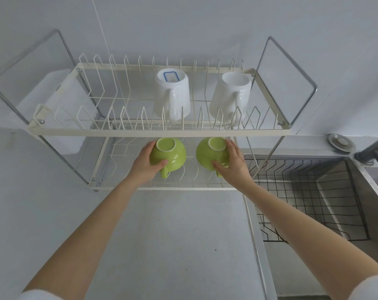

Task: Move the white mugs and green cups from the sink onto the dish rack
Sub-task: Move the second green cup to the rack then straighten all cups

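Observation:
Two white mugs stand upside down on the top tier of the dish rack [157, 133]: one [172, 95] in the middle with a blue label on its base, the other [230, 96] to its right. On the lower tier, two green cups rest upside down side by side. My left hand [143, 164] grips the left green cup [169, 153] from its left side. The right green cup [209, 153] is held by my right hand [232, 165] from its right side. Both cup handles point toward me.
The steel sink [361, 169] at the right holds a black wire basket [309, 195] with nothing in it. A faucet [376, 152] and a round drain plug [340, 142] sit at its far edge. A white board [60, 94] leans behind the rack's left end. Grey counter [162, 234] lies below.

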Action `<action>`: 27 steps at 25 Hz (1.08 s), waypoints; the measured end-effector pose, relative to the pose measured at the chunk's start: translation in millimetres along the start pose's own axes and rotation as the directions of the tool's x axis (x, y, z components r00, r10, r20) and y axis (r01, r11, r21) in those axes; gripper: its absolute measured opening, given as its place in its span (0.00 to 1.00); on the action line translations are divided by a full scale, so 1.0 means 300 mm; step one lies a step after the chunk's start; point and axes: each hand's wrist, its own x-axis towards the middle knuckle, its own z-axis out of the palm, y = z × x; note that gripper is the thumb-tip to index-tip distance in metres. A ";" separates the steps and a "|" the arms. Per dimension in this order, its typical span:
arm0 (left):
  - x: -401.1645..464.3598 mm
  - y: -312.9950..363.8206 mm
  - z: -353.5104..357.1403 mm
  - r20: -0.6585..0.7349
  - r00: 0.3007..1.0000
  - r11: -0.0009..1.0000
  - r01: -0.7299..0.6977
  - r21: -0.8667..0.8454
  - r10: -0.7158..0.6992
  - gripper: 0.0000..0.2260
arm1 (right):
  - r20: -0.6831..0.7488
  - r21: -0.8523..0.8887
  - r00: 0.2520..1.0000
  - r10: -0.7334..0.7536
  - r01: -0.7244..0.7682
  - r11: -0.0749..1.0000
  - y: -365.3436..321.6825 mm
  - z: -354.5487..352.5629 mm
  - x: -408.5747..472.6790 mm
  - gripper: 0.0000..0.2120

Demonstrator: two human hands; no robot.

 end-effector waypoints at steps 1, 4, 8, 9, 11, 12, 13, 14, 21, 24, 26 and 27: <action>-0.002 0.003 0.005 -0.003 1.000 1.000 0.007 0.001 -0.007 0.27 | 0.006 -0.012 1.000 -0.008 0.009 1.000 -0.001 -0.001 0.003 0.36; -0.002 0.016 0.031 0.034 0.999 1.000 0.008 0.030 -0.009 0.29 | 0.004 -0.039 1.000 -0.014 0.014 0.999 -0.012 0.004 0.007 0.36; 0.004 0.028 0.054 0.028 0.999 0.998 0.021 0.054 -0.023 0.30 | -0.032 -0.007 0.999 -0.007 0.006 1.000 -0.018 0.001 0.005 0.34; 0.005 0.030 0.054 0.028 0.999 0.998 0.025 0.057 -0.027 0.30 | -0.032 -0.009 0.999 -0.009 0.009 1.000 -0.018 -0.001 0.006 0.33; 0.005 0.031 0.055 0.032 0.999 0.998 0.028 0.062 -0.030 0.30 | -0.029 -0.012 1.000 -0.006 0.006 1.000 -0.016 -0.005 0.007 0.33; 0.004 0.031 0.056 0.031 0.999 0.998 0.030 0.061 -0.032 0.30 | -0.027 -0.011 1.000 -0.005 0.005 1.000 -0.017 -0.007 0.008 0.33; 0.005 0.032 0.055 0.030 0.999 0.998 0.032 0.060 -0.034 0.30 | -0.026 -0.009 1.000 -0.006 0.005 1.000 -0.018 -0.007 0.008 0.33; 0.006 0.033 0.055 0.027 0.999 0.998 0.033 0.059 -0.034 0.30 | -0.026 -0.009 1.000 -0.006 0.006 1.000 -0.019 -0.006 0.008 0.33; 0.015 0.031 0.052 0.039 0.999 0.997 0.033 0.069 -0.036 0.29 | -0.042 -0.004 0.999 0.004 -0.004 1.000 -0.016 -0.001 0.009 0.33; 0.015 0.033 0.052 0.038 0.999 0.997 0.031 0.068 -0.033 0.29 | -0.039 0.002 0.999 0.008 -0.008 1.000 -0.013 0.000 0.010 0.33; 0.013 0.036 0.055 0.038 0.999 0.997 0.030 0.074 -0.032 0.29 | -0.038 0.008 0.999 0.007 -0.006 1.000 -0.013 0.001 0.009 0.33; 0.011 0.038 0.056 0.038 0.999 0.997 0.028 0.076 -0.031 0.29 | -0.040 0.007 0.999 0.005 -0.005 1.000 -0.011 0.001 0.008 0.33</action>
